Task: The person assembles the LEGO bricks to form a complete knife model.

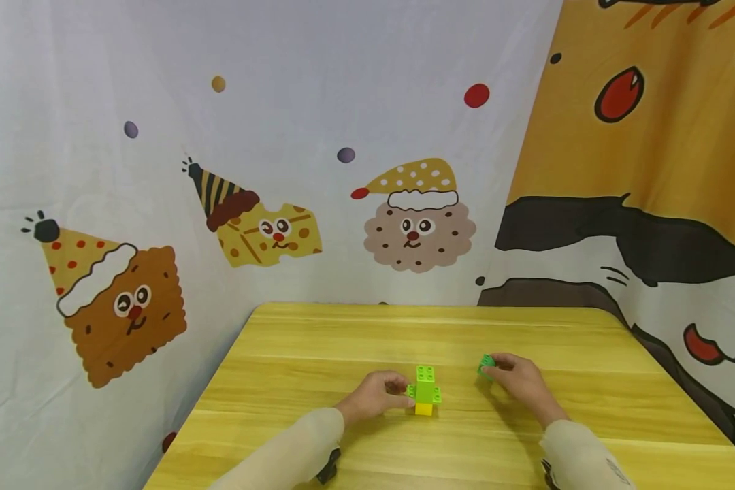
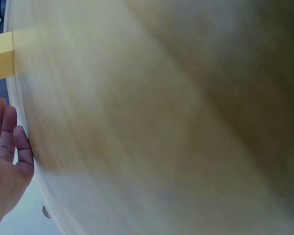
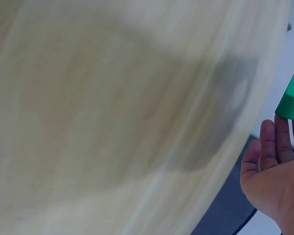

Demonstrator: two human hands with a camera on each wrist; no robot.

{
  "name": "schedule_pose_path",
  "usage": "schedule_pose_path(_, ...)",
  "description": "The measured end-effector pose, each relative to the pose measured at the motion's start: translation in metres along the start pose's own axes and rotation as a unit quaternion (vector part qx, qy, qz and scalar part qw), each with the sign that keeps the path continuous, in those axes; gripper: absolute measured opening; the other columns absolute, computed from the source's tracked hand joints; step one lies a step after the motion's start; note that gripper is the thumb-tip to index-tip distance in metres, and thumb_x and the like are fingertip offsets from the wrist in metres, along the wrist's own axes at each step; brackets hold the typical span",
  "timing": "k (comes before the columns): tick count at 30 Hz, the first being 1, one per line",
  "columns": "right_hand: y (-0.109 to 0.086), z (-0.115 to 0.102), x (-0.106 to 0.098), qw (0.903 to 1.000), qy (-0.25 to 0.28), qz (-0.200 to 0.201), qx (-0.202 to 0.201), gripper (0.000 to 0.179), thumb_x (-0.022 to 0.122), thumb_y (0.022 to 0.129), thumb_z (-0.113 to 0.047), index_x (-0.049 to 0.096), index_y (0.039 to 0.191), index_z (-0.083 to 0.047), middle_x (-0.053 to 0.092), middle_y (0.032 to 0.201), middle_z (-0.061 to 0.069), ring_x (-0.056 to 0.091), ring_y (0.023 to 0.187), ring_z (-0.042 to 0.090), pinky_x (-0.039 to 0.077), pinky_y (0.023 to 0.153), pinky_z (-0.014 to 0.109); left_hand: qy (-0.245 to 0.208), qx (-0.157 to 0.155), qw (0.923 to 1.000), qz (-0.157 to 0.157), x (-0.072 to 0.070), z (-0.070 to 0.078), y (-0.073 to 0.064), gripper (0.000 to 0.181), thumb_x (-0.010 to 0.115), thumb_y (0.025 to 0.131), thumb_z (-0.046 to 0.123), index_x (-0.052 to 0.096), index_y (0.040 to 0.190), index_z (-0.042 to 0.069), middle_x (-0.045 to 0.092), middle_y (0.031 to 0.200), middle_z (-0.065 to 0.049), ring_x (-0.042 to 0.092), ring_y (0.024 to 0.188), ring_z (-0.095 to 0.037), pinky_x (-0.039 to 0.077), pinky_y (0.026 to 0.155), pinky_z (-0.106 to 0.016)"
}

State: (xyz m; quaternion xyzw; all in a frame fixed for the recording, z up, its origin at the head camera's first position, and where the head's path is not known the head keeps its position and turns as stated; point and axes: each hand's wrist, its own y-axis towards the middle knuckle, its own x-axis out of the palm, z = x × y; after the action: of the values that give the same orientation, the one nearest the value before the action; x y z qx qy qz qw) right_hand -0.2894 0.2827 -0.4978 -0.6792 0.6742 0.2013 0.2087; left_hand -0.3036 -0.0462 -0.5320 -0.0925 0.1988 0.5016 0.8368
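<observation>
A small build of toy building blocks [image 1: 425, 391] stands upright on the table, with light green blocks stacked above a yellow block [image 1: 424, 409]. Short green studded pieces stick out to its left and right. My left hand [image 1: 376, 395] is at the build's left side, its thumb and forefinger pinching around the left green piece. In the left wrist view the other fingers [image 2: 23, 144] are loosely extended beneath the yellow block [image 2: 1, 56]. Off to the right, my right hand [image 1: 517, 380] pinches a darker green block [image 1: 486, 365] by its right side, raised over the table.
The wood-grain table [image 1: 343, 340] has rounded far corners. Directly behind it hangs a white cloth [image 1: 318, 102] printed with cartoon food faces, and an orange and black pattern covers its right part. Both forearms come in from the near edge.
</observation>
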Motion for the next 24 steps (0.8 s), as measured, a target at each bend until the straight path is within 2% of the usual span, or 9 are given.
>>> schedule_pose_path(6, 0.008, -0.017, 0.009, 0.9998, 0.01, -0.007, -0.018, 0.064, 0.068, 0.094, -0.042, 0.053, 0.139, 0.002, 0.058, 0.132, 0.02, 0.055, 0.12, 0.037, 0.049, 0.094, 0.048, 0.002, 0.002, 1.0, -0.008, -0.003, -0.002, 0.001, 0.026, 0.082, 0.084, 0.025, 0.073, 0.106, 0.016, 0.065, 0.095, 0.007, 0.059, 0.087, -0.01, 0.05, 0.077, -0.027)
schedule_pose_path(15, 0.009, -0.047, 0.015, 0.9981, 0.006, -0.005, -0.061, 0.064, 0.067, 0.092, -0.049, 0.057, 0.136, -0.003, 0.062, 0.129, 0.015, 0.058, 0.118, 0.033, 0.049, 0.094, 0.048, -0.006, 0.002, 1.0, -0.006, -0.002, -0.001, -0.001, 0.027, 0.081, 0.084, 0.023, 0.072, 0.108, 0.015, 0.064, 0.096, 0.006, 0.059, 0.087, -0.011, 0.051, 0.077, -0.027)
schedule_pose_path(24, 0.001, -0.074, 0.025, 0.9933, 0.03, -0.012, -0.111, 0.052, 0.073, 0.092, -0.035, 0.063, 0.13, -0.002, 0.068, 0.117, 0.011, 0.064, 0.103, 0.024, 0.054, 0.084, 0.038, -0.017, 0.003, 0.9998, -0.007, -0.003, 0.003, -0.003, 0.027, 0.08, 0.086, 0.02, 0.071, 0.11, 0.012, 0.065, 0.099, 0.001, 0.059, 0.088, -0.012, 0.051, 0.078, -0.027)
